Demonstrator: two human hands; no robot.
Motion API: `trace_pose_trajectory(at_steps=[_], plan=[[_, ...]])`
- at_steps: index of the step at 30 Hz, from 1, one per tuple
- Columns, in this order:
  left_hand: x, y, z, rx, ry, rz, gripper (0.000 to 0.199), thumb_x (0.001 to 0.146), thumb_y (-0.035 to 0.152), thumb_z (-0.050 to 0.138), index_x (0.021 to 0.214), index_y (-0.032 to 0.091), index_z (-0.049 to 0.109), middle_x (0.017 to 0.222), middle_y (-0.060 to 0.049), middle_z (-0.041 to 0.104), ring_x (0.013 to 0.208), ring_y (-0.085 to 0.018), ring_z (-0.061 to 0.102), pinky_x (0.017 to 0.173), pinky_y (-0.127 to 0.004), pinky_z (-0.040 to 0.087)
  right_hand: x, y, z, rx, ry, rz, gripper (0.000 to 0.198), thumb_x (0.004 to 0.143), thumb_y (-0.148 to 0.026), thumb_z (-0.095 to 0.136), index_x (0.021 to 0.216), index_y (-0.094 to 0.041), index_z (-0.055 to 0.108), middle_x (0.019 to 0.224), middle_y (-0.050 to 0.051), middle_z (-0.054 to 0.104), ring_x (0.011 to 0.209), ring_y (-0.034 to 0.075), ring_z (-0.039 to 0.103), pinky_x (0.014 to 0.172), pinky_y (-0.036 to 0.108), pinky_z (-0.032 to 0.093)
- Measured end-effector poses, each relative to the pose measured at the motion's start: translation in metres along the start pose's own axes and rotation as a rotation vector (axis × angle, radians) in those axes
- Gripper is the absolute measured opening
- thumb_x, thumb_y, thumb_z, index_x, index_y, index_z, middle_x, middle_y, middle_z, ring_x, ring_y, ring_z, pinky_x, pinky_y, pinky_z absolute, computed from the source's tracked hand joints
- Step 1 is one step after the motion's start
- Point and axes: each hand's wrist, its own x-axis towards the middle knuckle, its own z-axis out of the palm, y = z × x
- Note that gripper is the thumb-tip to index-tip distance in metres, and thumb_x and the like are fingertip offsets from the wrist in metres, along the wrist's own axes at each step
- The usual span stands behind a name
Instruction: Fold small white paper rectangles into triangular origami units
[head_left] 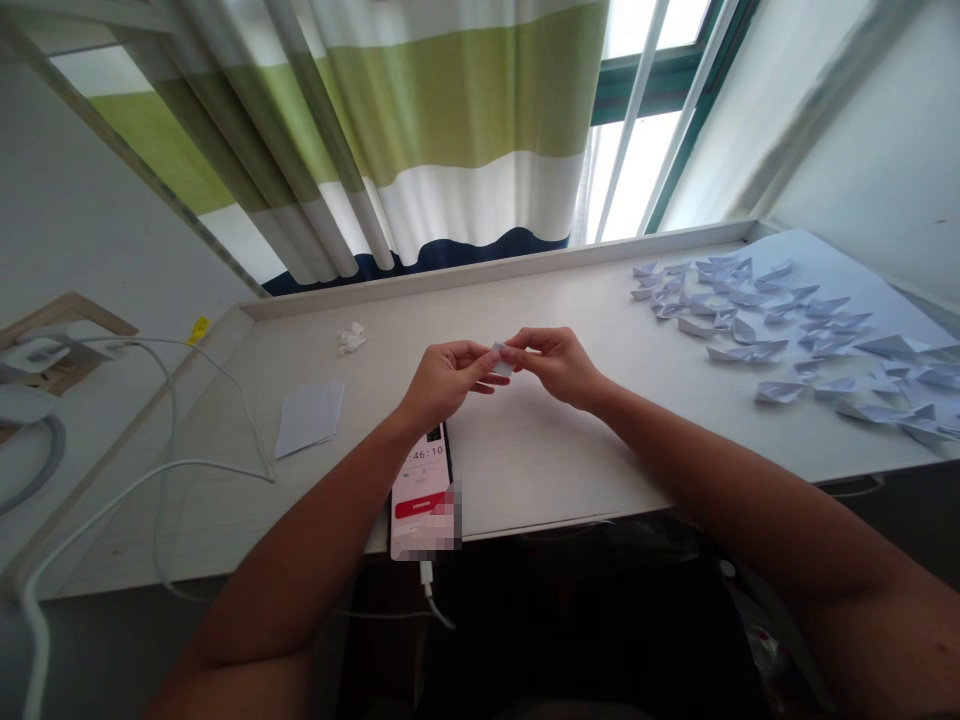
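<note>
A small folded piece of white paper (502,361) is held up above the middle of the desk, pinched between both hands. My left hand (448,380) grips its left side between thumb and fingers. From the right, my right hand (556,365) pinches the same paper, thumb and index fingertips close to the left thumb. Most of the fold is covered by fingertips, so its exact shape is hard to make out. Many folded paper boats (739,298) sit spread over the right side of the desk. A stack of white paper sheets (309,417) lies to the left.
A phone (421,495) with a plugged-in cable lies at the desk's front edge, below my left wrist. Crumpled tissue (352,338) rests at the back left. White cables (169,470) run across the left side. A raised ledge (480,272) borders the back, before a curtain (465,110).
</note>
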Motion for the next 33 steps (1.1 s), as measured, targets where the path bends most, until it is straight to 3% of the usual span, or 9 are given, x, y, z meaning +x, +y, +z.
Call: trace_pose_trajectory(at_steps=[6, 14, 22, 28, 31, 33], plan=[[0.0006, -0.0042, -0.0005, 0.080, 0.077, 0.088, 0.045, 0.087, 0.059, 0.087, 0.096, 0.016, 0.082, 0.092, -0.011, 0.085, 0.085, -0.025, 0.083, 0.071, -0.034, 0.067, 0.0011, 0.0023, 0.0032, 0.057, -0.047, 0.058, 0.048, 0.084, -0.068, 0.085, 0.094, -0.021, 0.083, 0.091, 0.006, 0.081, 0.083, 0.019, 0.072, 0.074, 0.036, 0.064], [0.0028, -0.0046, 0.0011, 0.127, 0.186, 0.200, 0.038, 0.086, 0.052, 0.089, 0.107, 0.020, 0.083, 0.100, -0.009, 0.085, 0.090, -0.022, 0.080, 0.071, -0.031, 0.065, -0.0037, -0.0018, 0.0038, 0.015, 0.089, -0.044, 0.043, 0.084, -0.061, 0.089, 0.096, -0.021, 0.080, 0.091, 0.007, 0.079, 0.082, 0.021, 0.075, 0.072, 0.040, 0.067], [0.0030, -0.0036, 0.0028, 0.079, 0.217, 0.193, 0.031, 0.083, 0.045, 0.092, 0.096, 0.018, 0.083, 0.093, -0.007, 0.084, 0.083, -0.020, 0.077, 0.075, -0.033, 0.064, -0.0033, -0.0024, 0.0056, -0.019, 0.013, -0.046, 0.047, 0.092, -0.067, 0.079, 0.093, -0.021, 0.081, 0.085, 0.006, 0.079, 0.077, 0.019, 0.073, 0.074, 0.040, 0.066], [0.0040, -0.0074, 0.0038, 0.075, 0.188, 0.187, 0.038, 0.084, 0.052, 0.090, 0.094, 0.016, 0.081, 0.088, -0.008, 0.081, 0.079, -0.019, 0.075, 0.075, -0.033, 0.062, -0.0035, -0.0074, 0.0054, -0.032, -0.056, -0.023, 0.050, 0.095, -0.069, 0.074, 0.088, -0.019, 0.074, 0.080, 0.005, 0.076, 0.070, 0.018, 0.070, 0.070, 0.036, 0.062], [0.0042, -0.0084, 0.0025, 0.147, 0.203, 0.168, 0.042, 0.084, 0.056, 0.089, 0.092, 0.016, 0.078, 0.087, -0.007, 0.079, 0.079, -0.019, 0.073, 0.071, -0.031, 0.060, -0.0038, -0.0036, 0.0063, -0.097, -0.022, -0.037, 0.049, 0.098, -0.067, 0.072, 0.087, -0.019, 0.073, 0.075, 0.004, 0.074, 0.066, 0.017, 0.067, 0.065, 0.034, 0.057], [0.0042, -0.0076, 0.0009, 0.263, 0.288, 0.183, 0.042, 0.082, 0.055, 0.091, 0.090, 0.017, 0.075, 0.088, -0.005, 0.076, 0.080, -0.018, 0.071, 0.069, -0.029, 0.057, -0.0041, -0.0001, 0.0074, -0.205, 0.046, -0.079, 0.047, 0.100, -0.064, 0.071, 0.086, -0.019, 0.073, 0.076, 0.004, 0.074, 0.065, 0.016, 0.065, 0.064, 0.033, 0.054]])
